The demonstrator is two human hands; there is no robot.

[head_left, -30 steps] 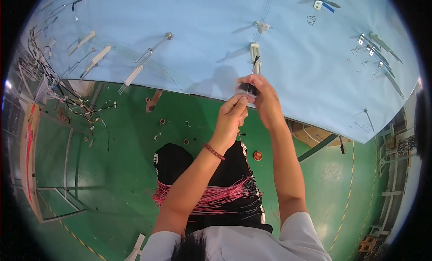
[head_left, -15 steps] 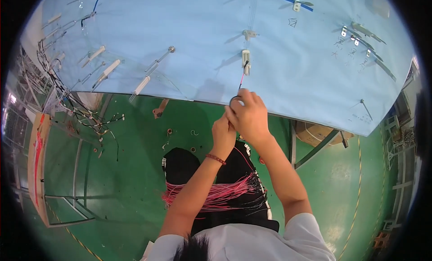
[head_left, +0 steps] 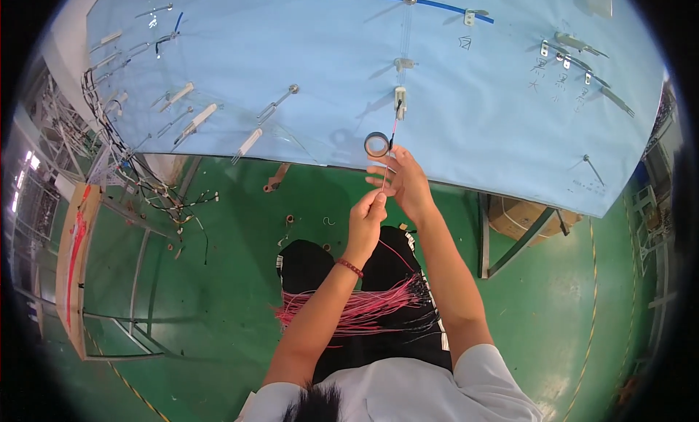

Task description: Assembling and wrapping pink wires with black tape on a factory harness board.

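Note:
A thin pink wire runs from a white holder on the blue board down toward me. My left hand pinches its lower stretch, just off the board's near edge. A small roll of black tape hangs beside the wire, against a dark wrapped spot on it. Right next to the roll and wire is my right hand, its fingers spread and not closed round the roll. Whether a fingertip touches the tape I cannot tell.
Upright pins and white holders stand on the blue board. A bundle of pink wires lies across my lap. Dark cables hang off the board's left side, near a wooden plank. A cardboard box sits beneath the board.
My right hand has opened from its grip round the tape roll, which now shows beside the wire. My left hand has drawn down along the wire, apart from the right. The view has shifted slightly.

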